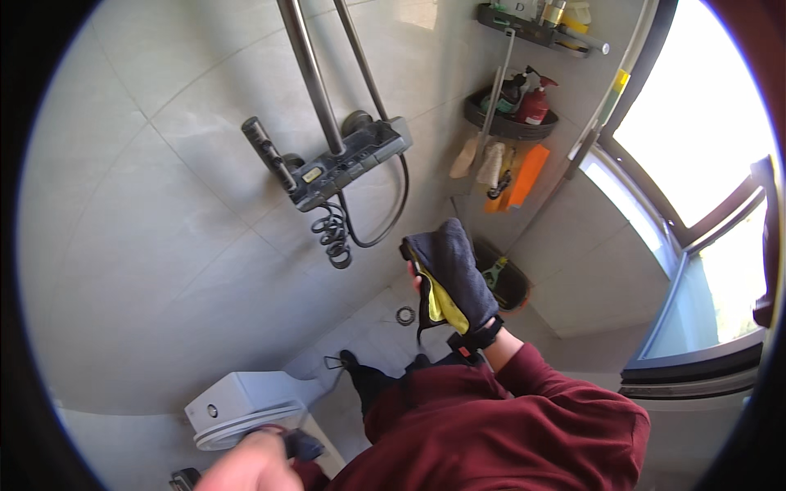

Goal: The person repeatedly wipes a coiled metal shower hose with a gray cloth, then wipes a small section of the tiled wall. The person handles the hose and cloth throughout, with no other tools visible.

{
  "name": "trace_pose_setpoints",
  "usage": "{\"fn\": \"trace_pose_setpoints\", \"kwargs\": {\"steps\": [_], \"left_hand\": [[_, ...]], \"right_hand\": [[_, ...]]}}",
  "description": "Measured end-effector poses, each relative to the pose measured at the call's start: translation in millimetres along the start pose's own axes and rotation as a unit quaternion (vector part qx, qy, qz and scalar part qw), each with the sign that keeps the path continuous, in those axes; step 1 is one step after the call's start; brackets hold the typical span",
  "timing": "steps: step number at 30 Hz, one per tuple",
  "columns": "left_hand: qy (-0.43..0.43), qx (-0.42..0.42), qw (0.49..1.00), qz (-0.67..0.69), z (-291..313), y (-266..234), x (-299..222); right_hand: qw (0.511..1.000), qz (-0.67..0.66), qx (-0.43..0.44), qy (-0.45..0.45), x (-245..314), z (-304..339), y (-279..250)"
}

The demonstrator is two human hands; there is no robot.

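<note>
A folded towel (454, 274), dark grey outside with yellow showing at its fold, lies over my right hand (415, 278). Only a few fingertips of that hand show, curled round the towel's left edge; the rest is covered. A black band (487, 331) circles my right wrist below the towel. My left hand (250, 468) is close and blurred at the lower left, cut by the lower edge, so its fingers cannot be made out. Past it stands a white toilet (246, 401).
A dark shower fixture (352, 164) with a coiled hose (334, 237) is mounted on the tiled wall. Corner shelves (512, 114) hold pump bottles, with brushes and cloths hanging below. A dark bucket (512, 282), a floor drain (405, 316) and a window (696, 123) are also around.
</note>
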State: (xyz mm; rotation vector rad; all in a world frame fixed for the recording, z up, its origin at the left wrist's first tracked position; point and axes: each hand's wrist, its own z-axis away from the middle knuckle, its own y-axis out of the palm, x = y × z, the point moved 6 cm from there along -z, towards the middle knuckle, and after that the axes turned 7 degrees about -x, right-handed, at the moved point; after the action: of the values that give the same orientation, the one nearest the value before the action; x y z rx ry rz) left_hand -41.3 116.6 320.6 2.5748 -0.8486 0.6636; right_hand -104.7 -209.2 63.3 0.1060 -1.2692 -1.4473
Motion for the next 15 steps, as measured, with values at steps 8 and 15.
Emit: {"fn": "trace_pose_setpoints", "kwargs": {"steps": [8, 15], "left_hand": [[-0.83, 0.144, 0.539, -0.002, 259.9, 42.3, 8.6], [-0.922, -0.012, 0.355, 0.154, 310.1, 71.3, -20.4]], "right_hand": [[0.976, 0.156, 0.124, -0.086, -20.7, 5.1, 8.8], [0.857, 0.404, 0.134, -0.291, -22.3, 17.5, 35.5]]}}
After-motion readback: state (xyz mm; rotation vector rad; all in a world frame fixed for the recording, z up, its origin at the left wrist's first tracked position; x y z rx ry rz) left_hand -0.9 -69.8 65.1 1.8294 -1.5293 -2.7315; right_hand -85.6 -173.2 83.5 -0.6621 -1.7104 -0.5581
